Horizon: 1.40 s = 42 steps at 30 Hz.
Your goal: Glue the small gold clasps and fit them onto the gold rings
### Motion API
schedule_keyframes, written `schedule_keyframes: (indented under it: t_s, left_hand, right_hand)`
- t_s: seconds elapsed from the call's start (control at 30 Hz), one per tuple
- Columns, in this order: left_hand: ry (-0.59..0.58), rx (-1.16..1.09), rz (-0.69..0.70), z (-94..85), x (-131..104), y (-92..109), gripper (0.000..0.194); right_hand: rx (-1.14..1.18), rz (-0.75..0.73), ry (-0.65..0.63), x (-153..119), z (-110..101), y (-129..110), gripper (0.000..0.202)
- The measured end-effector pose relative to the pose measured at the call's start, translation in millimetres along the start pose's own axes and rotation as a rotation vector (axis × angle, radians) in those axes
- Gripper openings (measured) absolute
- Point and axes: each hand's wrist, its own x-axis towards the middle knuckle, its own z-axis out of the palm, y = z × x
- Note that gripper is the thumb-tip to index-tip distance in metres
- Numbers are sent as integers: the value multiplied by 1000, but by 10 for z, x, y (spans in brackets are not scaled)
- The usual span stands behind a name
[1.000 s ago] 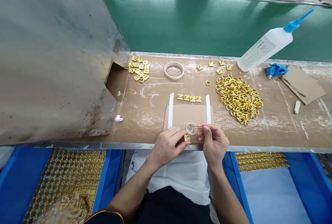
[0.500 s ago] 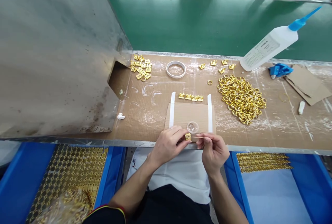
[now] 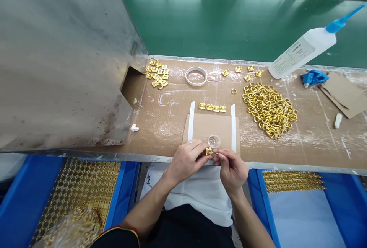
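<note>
My left hand (image 3: pixel 187 160) pinches a small square gold piece (image 3: pixel 208 151) between thumb and fingers at the bench's front edge. My right hand (image 3: pixel 233 169) is closed on a thin stick (image 3: pixel 215 153), whose tip meets the gold piece. Just behind both hands, a small clear round dish (image 3: pixel 213 141) sits on a cardboard pad (image 3: pixel 212 125) with white tape along its sides. Beyond the pad is a short row of gold pieces (image 3: pixel 212 108). To the right lies a heap of gold rings (image 3: pixel 269 110).
A metal housing (image 3: pixel 63 60) stands at left. Loose gold pieces (image 3: pixel 157 74), a white tape ring (image 3: pixel 196 76), a leaning white bottle (image 3: pixel 304 53) and a blue clump (image 3: pixel 314 77) are on the bench. Blue bins (image 3: pixel 126 186) hold gold parts below, either side of my lap.
My right hand has moved left, bringing the stick closer over the gold piece. The gold piece looks slightly turned in my left hand. The view has shifted a little.
</note>
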Motion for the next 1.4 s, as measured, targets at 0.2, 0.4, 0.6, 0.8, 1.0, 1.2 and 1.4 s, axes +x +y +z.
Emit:
schedule_keyframes:
  t_s: [0.2, 0.4, 0.6, 0.8, 1.0, 1.2, 1.4]
  left_hand:
    - [-3, 3, 7, 3, 1, -3, 21]
    - [-13, 0, -3, 0, -3, -6, 22]
    - [8, 5, 21, 1, 3, 3, 21]
    - [16, 9, 15, 9, 1, 0, 20]
    - [-1, 12, -5, 17, -8, 0, 20]
    - [-8, 19, -4, 8, -4, 5, 19]
    - [9, 31, 13, 12, 4, 4, 20]
  right_hand:
    - [-12, -11, -14, 15, 3, 1, 14]
    - [-39, -14, -4, 11, 2, 8, 16]
    - [-19, -37, -31, -5, -1, 30, 17]
    - [-39, -18, -14, 12, 3, 4, 16]
    - [-36, 0, 2, 2, 5, 7, 15]
    - [-29, -39, -5, 27, 18, -17, 16]
    - [-26, -27, 6, 47, 16, -45, 16]
